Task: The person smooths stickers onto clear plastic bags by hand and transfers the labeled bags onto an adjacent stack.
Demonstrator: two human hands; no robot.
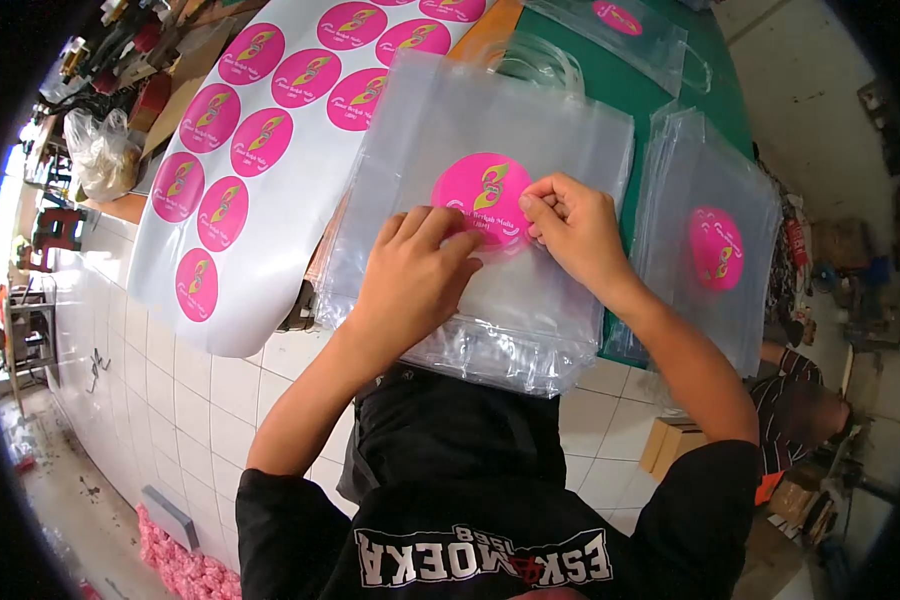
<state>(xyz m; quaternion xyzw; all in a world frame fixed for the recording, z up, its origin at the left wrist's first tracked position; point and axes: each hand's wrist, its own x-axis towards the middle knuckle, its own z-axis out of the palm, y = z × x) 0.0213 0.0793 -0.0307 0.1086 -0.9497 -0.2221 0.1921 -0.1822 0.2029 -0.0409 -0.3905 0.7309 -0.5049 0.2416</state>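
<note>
- Nearest worry imo: the near end of the clear bag stack [530, 290] hung past the edge of the green table [720, 115], right by the black shirt [480, 500]. Leaning in could've nudged the pile and thrown everything off line.
- The pink sticker [485, 175] sat about mid-front on the top bag, both hands at its rim. I couldn't tell how much of it was stuck down.
- Uneven pull between the 2 hands could've left a crease or bubble, since the plastic looked soft and wavy. Fingertips could've lifted the rim too, if the glue grabbed skin.
- The label sheet [305, 190] drooped off the table at left, so a wide swing of that elbow might've snagged it. Same deal at right with the 2nd bag pile [670, 210], just beside the main stack.
- Pose, starting close in: elbows were out wide, with the left forearm [315, 385] and right forearm [690, 360] angled inward over the stack.
- Left hand [410, 270]: back of it up, fingers curled, tips by the sticker's lower-left rim. The gap to the thumb was narrow, but I couldn't tell if it held anything.
- Right hand [580, 225], a touch farther out: thumb and index looked pinched on the sticker's right rim, other fingers folded in.
</note>
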